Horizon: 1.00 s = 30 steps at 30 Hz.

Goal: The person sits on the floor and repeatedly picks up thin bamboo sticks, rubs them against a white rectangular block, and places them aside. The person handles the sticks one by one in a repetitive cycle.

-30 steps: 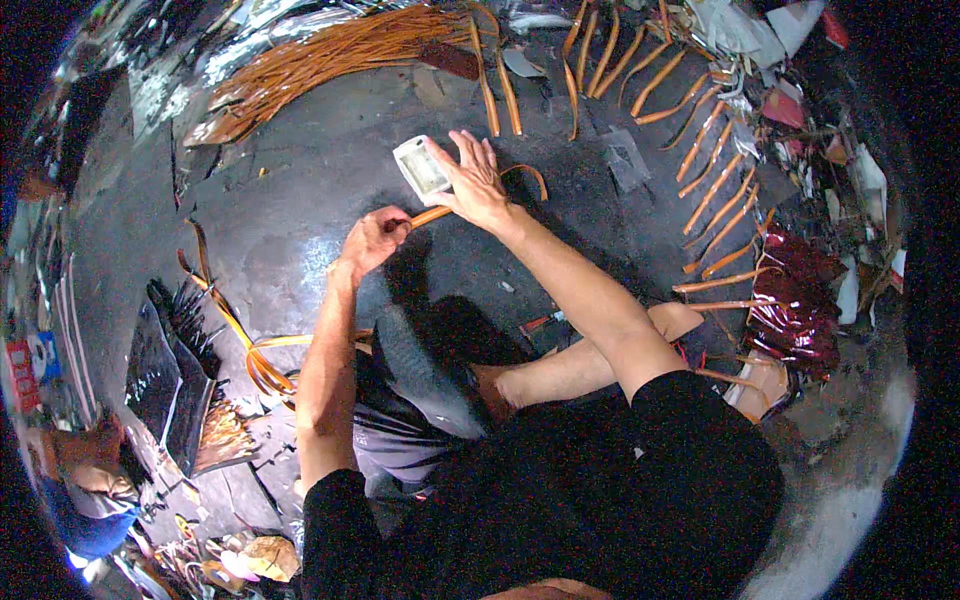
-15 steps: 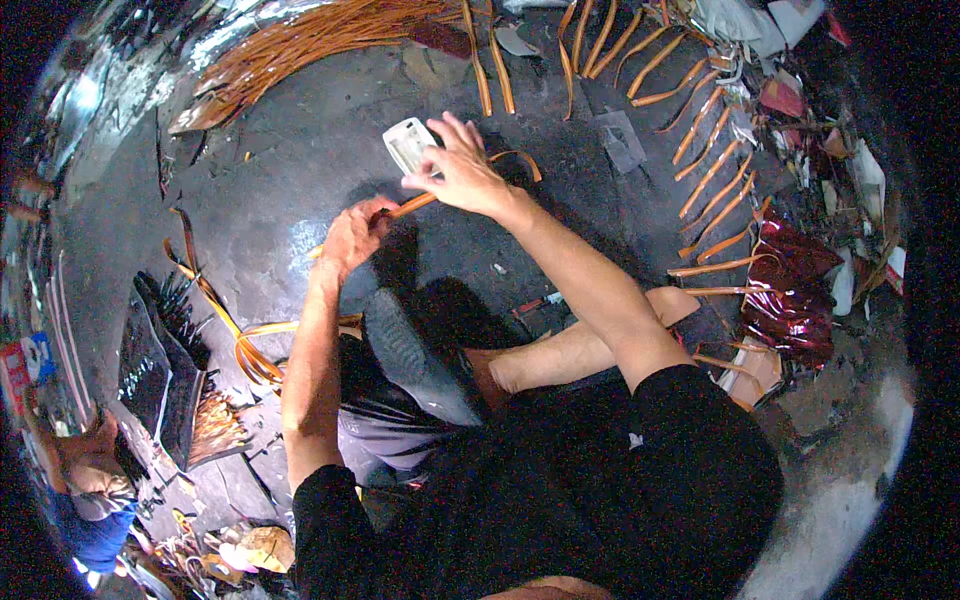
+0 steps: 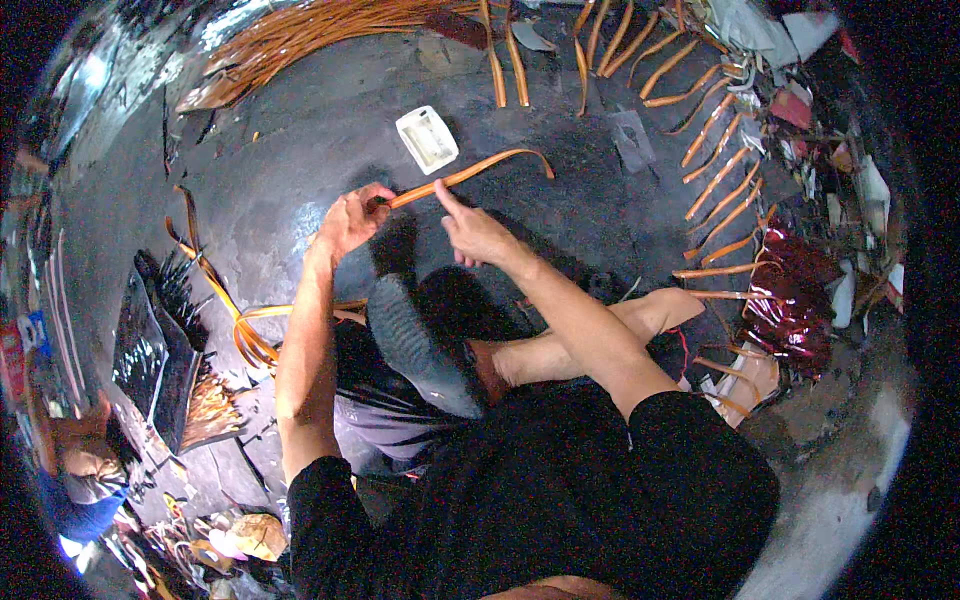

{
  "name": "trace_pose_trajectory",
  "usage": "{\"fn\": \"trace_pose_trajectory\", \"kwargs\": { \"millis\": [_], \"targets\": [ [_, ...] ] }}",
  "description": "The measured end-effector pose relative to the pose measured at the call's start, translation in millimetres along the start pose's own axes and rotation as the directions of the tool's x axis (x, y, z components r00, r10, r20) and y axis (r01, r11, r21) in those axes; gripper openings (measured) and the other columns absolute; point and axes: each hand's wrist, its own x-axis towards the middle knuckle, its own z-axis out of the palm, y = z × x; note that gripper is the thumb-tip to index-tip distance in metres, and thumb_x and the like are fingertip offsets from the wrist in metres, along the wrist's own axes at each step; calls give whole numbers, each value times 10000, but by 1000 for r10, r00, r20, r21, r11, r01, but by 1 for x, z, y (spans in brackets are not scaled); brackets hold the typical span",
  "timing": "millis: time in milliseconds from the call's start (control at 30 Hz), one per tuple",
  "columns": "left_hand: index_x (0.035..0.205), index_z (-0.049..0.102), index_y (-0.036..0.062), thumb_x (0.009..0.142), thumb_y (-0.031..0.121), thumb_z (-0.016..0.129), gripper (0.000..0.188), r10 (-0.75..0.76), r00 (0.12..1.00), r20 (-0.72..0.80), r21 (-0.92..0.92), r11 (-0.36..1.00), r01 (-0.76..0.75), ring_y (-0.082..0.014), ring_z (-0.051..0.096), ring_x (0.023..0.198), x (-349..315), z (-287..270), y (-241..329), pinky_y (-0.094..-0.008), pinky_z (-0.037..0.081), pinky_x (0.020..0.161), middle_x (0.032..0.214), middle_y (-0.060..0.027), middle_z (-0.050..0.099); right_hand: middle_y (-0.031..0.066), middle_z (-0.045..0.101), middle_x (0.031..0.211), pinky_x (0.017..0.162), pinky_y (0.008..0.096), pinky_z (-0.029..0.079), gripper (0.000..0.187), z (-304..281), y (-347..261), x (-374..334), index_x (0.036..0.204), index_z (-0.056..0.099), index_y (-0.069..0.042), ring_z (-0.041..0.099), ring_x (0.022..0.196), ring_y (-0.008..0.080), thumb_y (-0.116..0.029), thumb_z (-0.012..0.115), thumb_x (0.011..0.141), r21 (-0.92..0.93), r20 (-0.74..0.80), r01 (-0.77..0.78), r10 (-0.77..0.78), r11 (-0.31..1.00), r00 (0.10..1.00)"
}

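Observation:
An orange-brown strip (image 3: pixel 480 168), narrow and flat like a strap, stretches over the dark floor, its far right end curling down. My left hand (image 3: pixel 350 222) pinches its left end. From below, the outstretched index finger of my right hand (image 3: pixel 478 235) meets the strip's lower edge, while the other fingers are curled and hold nothing. Just beyond the strip lies a small white rectangular tray (image 3: pixel 428 142) with pale contents that I cannot make out.
Similar strips (image 3: pixel 715 185) lie fanned out at the right, near dark red glossy sheeting (image 3: pixel 790 300). A long bundle of strips (image 3: pixel 310 45) lies at the far left. At the left are looped strips (image 3: pixel 250 335) and a black bundle (image 3: pixel 160 350). Another person (image 3: pixel 85 480) sits lower left.
My right hand has moved down and away from the white tray, and its index finger now points at the strip. My left hand keeps its hold on the strip's end.

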Motion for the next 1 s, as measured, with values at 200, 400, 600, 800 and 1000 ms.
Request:
{"fn": "trace_pose_trajectory", "kwargs": {
  "millis": [200,400,600,800,1000],
  "targets": [
    [937,622,65,843,139,587,125,-282,956,79,-171,941,291,-174,637,678,-44,-49,-63,-340,489,626,751,-72,660,225,613,617,539,473,513,654,60,-8,51,1500,80,-98,602,495,365,-138,411,937,-470,66,379,-396,797,916],
    [982,603,47,864,155,640,164,-446,895,24,-256,862,437,-117,627,670,-82,-70,-66,-291,486,602,748,-31,659,273,650,874,709,522,493,776,79,-46,65,1515,45,-152,638,759,417,-74,428,845,-635,295,413,-290,652,911],
    [973,607,36,866,155,649,165,-422,905,-52,-306,869,388,-117,625,669,-88,-66,-63,-294,484,620,741,-35,658,232,666,898,717,499,508,687,72,-65,68,1489,220,-162,652,782,399,-142,513,869,-691,341,423,-251,586,906],
    [928,618,22,860,131,668,138,-397,911,-112,-298,888,350,-102,592,655,-87,-61,-60,-281,470,611,736,-30,644,189,667,856,627,448,510,396,29,-70,48,1196,601,-89,653,697,340,-306,642,867,-477,-187,367,-500,799,846],
    [931,638,32,857,86,683,102,-394,914,-97,-534,796,286,-81,531,653,-86,-49,-76,-243,446,596,733,3,616,220,324,1444,1094,562,166,696,-52,-44,42,1314,555,-207,234,1352,412,-625,637,763,-797,-317,103,-558,595,767]
  ]
}}
